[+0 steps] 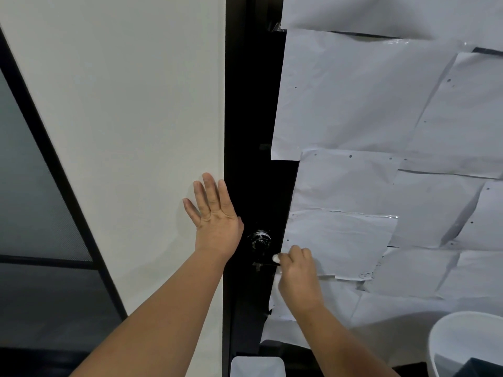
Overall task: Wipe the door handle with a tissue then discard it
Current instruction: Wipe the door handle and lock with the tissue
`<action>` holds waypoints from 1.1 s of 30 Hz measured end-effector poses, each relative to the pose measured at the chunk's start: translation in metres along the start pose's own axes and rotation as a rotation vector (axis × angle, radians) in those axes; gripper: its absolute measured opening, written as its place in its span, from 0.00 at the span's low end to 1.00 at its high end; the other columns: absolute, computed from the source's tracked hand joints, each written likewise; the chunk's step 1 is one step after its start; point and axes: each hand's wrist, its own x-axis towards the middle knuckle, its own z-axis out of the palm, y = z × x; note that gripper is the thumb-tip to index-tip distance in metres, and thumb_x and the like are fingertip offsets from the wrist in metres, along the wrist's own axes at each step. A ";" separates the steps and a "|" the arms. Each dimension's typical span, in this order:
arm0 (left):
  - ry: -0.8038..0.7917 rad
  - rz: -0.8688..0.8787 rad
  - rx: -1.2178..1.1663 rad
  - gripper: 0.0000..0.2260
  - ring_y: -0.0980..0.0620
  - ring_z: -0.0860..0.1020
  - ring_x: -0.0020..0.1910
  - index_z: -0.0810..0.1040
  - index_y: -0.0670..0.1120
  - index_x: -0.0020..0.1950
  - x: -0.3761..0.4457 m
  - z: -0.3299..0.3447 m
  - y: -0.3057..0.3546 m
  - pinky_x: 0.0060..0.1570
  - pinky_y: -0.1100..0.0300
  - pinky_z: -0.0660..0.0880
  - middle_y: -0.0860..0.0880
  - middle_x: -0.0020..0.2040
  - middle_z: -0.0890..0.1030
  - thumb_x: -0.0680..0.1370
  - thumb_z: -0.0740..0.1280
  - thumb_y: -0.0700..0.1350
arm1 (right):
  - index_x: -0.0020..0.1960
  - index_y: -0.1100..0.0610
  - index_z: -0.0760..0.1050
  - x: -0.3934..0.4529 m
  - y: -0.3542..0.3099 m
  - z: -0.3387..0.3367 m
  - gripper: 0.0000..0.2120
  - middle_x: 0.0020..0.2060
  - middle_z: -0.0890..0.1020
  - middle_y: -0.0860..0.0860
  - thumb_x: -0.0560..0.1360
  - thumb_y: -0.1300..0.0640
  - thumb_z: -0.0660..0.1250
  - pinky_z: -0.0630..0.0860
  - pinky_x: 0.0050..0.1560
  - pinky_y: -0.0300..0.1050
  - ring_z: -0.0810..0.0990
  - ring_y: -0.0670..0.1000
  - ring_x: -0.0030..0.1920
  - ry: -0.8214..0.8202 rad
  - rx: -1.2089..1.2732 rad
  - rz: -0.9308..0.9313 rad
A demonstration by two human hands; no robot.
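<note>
White tissue (276,258) is barely peeking from the closed right hand (298,270) at lower centre, risking slipping off the dark door handle (260,240), while the left hand (215,216) is pressing flat, fingers spread.

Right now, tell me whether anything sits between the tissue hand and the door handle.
Nothing visible does. The right hand holds the tissue just below and right of the door handle, with only bare black door between them. The left hand lies flat on the wall on the other side, clear of that path.
</note>
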 end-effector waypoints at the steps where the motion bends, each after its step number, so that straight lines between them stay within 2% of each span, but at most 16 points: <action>1: 0.004 -0.001 0.004 0.48 0.34 0.29 0.72 0.26 0.41 0.73 -0.001 0.000 0.000 0.68 0.29 0.38 0.38 0.72 0.25 0.76 0.66 0.48 | 0.43 0.60 0.79 0.000 0.004 -0.002 0.21 0.37 0.73 0.53 0.54 0.77 0.67 0.71 0.35 0.45 0.69 0.54 0.39 0.000 -0.007 0.037; 4: 0.019 0.006 0.011 0.48 0.34 0.30 0.73 0.27 0.41 0.74 0.000 0.000 0.001 0.68 0.28 0.39 0.38 0.73 0.26 0.76 0.66 0.48 | 0.35 0.59 0.76 0.004 -0.008 -0.005 0.18 0.35 0.72 0.53 0.51 0.77 0.65 0.70 0.34 0.44 0.69 0.54 0.38 -0.021 -0.003 0.092; 8: 0.040 0.017 0.063 0.49 0.33 0.37 0.75 0.31 0.40 0.75 -0.005 -0.001 0.001 0.69 0.29 0.45 0.38 0.76 0.32 0.75 0.68 0.52 | 0.33 0.59 0.74 0.017 -0.029 0.000 0.16 0.37 0.72 0.53 0.55 0.78 0.64 0.68 0.35 0.41 0.69 0.53 0.39 -0.106 0.061 -0.003; 10: 0.045 0.009 0.075 0.47 0.34 0.45 0.76 0.39 0.40 0.77 -0.011 -0.001 0.000 0.70 0.31 0.51 0.37 0.78 0.40 0.74 0.70 0.52 | 0.37 0.59 0.79 0.024 -0.021 0.006 0.16 0.38 0.74 0.53 0.60 0.77 0.65 0.68 0.36 0.39 0.72 0.53 0.40 -0.161 0.166 0.003; 13: 0.071 -0.010 0.066 0.42 0.37 0.58 0.73 0.51 0.40 0.78 -0.023 0.000 -0.001 0.68 0.39 0.61 0.39 0.77 0.53 0.73 0.71 0.52 | 0.53 0.54 0.81 0.030 -0.008 -0.002 0.14 0.46 0.75 0.52 0.74 0.69 0.63 0.66 0.39 0.27 0.76 0.50 0.44 -0.214 0.445 0.134; 15: 0.109 -0.008 0.030 0.39 0.40 0.65 0.67 0.56 0.40 0.76 -0.030 0.001 0.001 0.63 0.42 0.68 0.41 0.73 0.59 0.73 0.72 0.49 | 0.56 0.52 0.78 0.032 -0.003 -0.006 0.12 0.46 0.75 0.50 0.76 0.64 0.62 0.67 0.38 0.27 0.75 0.47 0.43 -0.217 0.559 0.249; 17: 0.139 0.026 -0.032 0.37 0.42 0.68 0.62 0.58 0.41 0.75 -0.037 0.003 0.002 0.59 0.45 0.72 0.41 0.70 0.63 0.71 0.74 0.43 | 0.55 0.49 0.75 0.034 -0.001 -0.005 0.12 0.45 0.77 0.50 0.75 0.63 0.64 0.72 0.41 0.33 0.77 0.48 0.44 -0.227 0.652 0.318; 19: 0.139 0.054 -0.100 0.38 0.45 0.70 0.58 0.57 0.42 0.75 -0.042 0.005 0.000 0.57 0.48 0.76 0.42 0.67 0.64 0.70 0.74 0.38 | 0.53 0.47 0.74 0.036 -0.002 -0.003 0.14 0.44 0.78 0.50 0.74 0.64 0.64 0.77 0.45 0.41 0.78 0.50 0.44 -0.250 0.711 0.353; 22: 0.117 0.029 -0.162 0.38 0.46 0.71 0.56 0.57 0.43 0.76 -0.049 0.009 -0.003 0.56 0.53 0.78 0.41 0.65 0.65 0.70 0.73 0.34 | 0.54 0.49 0.74 0.041 -0.002 -0.001 0.14 0.45 0.78 0.50 0.74 0.64 0.64 0.78 0.47 0.41 0.79 0.48 0.44 -0.255 0.704 0.363; 24: 0.100 0.006 -0.189 0.36 0.46 0.71 0.56 0.61 0.46 0.73 -0.051 0.010 -0.002 0.54 0.55 0.79 0.42 0.64 0.65 0.70 0.72 0.33 | 0.53 0.49 0.75 0.042 -0.004 0.000 0.12 0.46 0.78 0.50 0.75 0.64 0.64 0.77 0.46 0.41 0.78 0.47 0.45 -0.240 0.723 0.368; 27: 0.029 -0.029 -0.233 0.26 0.49 0.71 0.57 0.72 0.53 0.62 -0.049 0.006 0.005 0.50 0.56 0.79 0.49 0.64 0.63 0.69 0.70 0.31 | 0.52 0.51 0.76 0.044 -0.006 -0.002 0.09 0.45 0.79 0.49 0.75 0.62 0.65 0.77 0.44 0.40 0.79 0.47 0.45 -0.224 0.797 0.398; 29: -0.007 -0.073 -0.238 0.21 0.49 0.70 0.57 0.75 0.53 0.58 -0.048 0.005 0.008 0.52 0.58 0.78 0.51 0.64 0.63 0.70 0.68 0.33 | 0.50 0.51 0.76 0.044 -0.008 -0.003 0.07 0.43 0.80 0.48 0.75 0.61 0.66 0.77 0.44 0.40 0.79 0.46 0.44 -0.216 0.838 0.402; 33: 0.012 -0.082 -0.285 0.06 0.50 0.64 0.58 0.80 0.52 0.49 -0.053 0.006 0.011 0.52 0.58 0.74 0.50 0.66 0.62 0.75 0.69 0.42 | 0.45 0.50 0.75 0.043 -0.012 -0.005 0.06 0.39 0.80 0.47 0.74 0.61 0.67 0.75 0.40 0.36 0.79 0.44 0.41 -0.219 0.867 0.353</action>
